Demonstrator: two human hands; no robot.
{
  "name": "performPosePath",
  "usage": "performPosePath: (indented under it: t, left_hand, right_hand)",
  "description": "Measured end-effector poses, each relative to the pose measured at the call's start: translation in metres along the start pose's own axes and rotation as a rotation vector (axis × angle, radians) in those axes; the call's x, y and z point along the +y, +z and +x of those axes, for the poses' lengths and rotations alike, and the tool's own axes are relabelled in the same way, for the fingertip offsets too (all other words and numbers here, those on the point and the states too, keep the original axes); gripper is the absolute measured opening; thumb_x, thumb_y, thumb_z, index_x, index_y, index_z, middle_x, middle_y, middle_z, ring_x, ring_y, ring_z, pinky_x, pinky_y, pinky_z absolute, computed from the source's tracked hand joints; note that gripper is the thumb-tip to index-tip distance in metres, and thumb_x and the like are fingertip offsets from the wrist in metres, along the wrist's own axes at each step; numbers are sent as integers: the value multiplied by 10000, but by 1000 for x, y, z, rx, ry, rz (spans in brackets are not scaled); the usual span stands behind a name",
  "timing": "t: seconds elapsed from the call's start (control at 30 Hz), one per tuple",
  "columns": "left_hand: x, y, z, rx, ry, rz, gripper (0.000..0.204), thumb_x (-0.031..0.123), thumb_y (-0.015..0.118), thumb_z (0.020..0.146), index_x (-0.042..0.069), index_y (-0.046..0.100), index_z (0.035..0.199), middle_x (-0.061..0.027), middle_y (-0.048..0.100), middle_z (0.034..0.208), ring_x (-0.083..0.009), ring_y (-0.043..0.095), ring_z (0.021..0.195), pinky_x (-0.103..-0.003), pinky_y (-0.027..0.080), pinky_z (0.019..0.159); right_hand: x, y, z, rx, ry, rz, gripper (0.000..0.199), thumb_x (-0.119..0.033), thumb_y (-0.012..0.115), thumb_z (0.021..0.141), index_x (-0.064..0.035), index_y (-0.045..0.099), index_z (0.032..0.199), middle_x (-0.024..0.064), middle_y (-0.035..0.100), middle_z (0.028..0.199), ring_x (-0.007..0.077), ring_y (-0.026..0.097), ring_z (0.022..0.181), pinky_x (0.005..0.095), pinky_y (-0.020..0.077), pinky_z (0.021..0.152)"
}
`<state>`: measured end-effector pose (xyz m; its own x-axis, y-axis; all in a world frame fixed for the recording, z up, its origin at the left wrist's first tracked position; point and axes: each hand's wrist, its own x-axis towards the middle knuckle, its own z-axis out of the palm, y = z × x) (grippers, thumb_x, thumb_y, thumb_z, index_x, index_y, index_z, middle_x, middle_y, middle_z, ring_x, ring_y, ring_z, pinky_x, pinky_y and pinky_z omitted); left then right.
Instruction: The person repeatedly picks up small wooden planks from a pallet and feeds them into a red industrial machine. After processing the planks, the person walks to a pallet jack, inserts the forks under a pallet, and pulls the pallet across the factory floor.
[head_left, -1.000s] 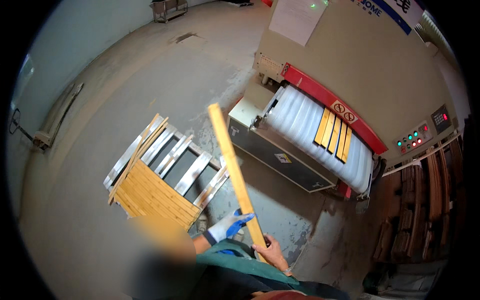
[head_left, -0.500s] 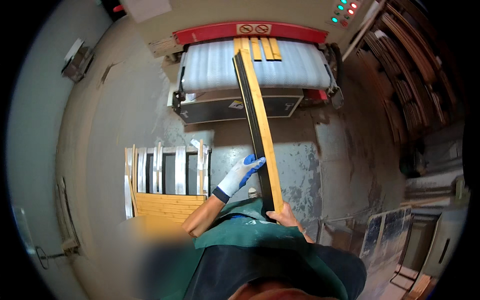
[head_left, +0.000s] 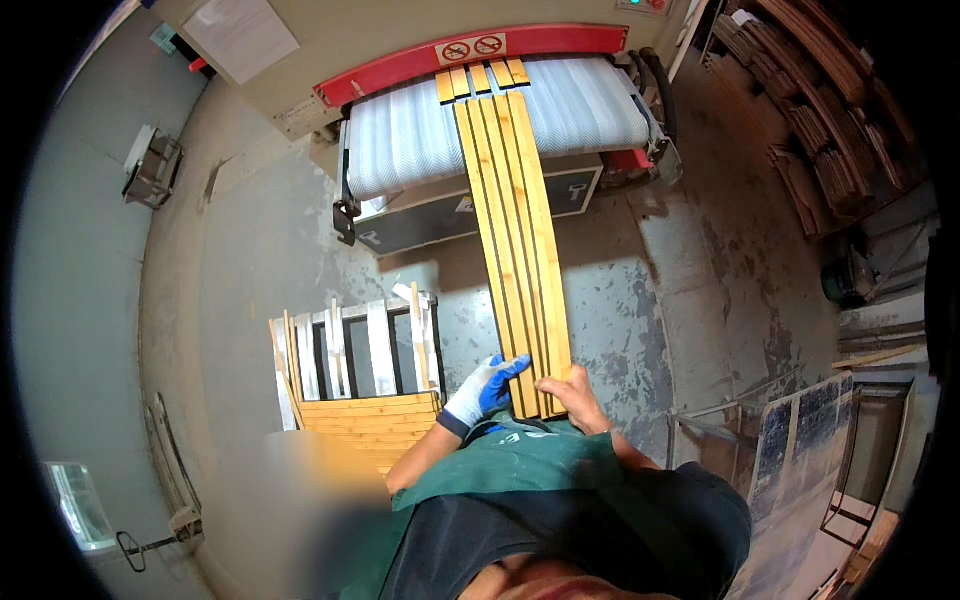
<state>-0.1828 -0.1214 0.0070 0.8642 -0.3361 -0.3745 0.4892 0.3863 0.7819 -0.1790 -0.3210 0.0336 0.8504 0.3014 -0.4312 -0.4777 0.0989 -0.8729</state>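
Note:
Several long bamboo-coloured wooden planks lie side by side, broad faces up, stretching from my waist to the conveyor belt. Their far ends are over the belt, close behind shorter visible ends of other planks that run under the red bar. My left hand, in a white and blue glove, grips the near part of the planks from the left, thumb on top. Bare, my right hand holds their right edge near the close end, its thumb across the top. The fingers beneath the planks are hidden.
A machine with a red front bar stands ahead. To my left, similar planks lie on a slatted pallet. Stacked boards fill the far right. A scuffed panel leans at the near right.
The planks, before held together tilted with dark edges showing, are now spread flat side by side. The planks on the belt have gone farther under the red bar. My view has shifted.

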Motion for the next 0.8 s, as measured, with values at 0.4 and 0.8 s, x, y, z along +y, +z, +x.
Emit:
performPosePath:
  t: [0.4,0.8]
  left_hand:
    - [60,19,13,476,-154,157,324,305,715,923,90,639,693,59,453,524,-60,374,429,-272,257,418]
    - [40,-48,57,272,174,96,389,244,562,1009,-21,596,1292,-93,624,1304,-175,585,1221,-310,480,1027]
  right_hand:
    - [-20,-2,47,166,-76,-152,266,-69,709,765,51,691,1002,46,695,874,126,646,774,297,532,686]
    - [-73,-38,96,42,-5,174,266,-30,714,843,50,604,1071,122,694,957,190,692,726,328,608,621]
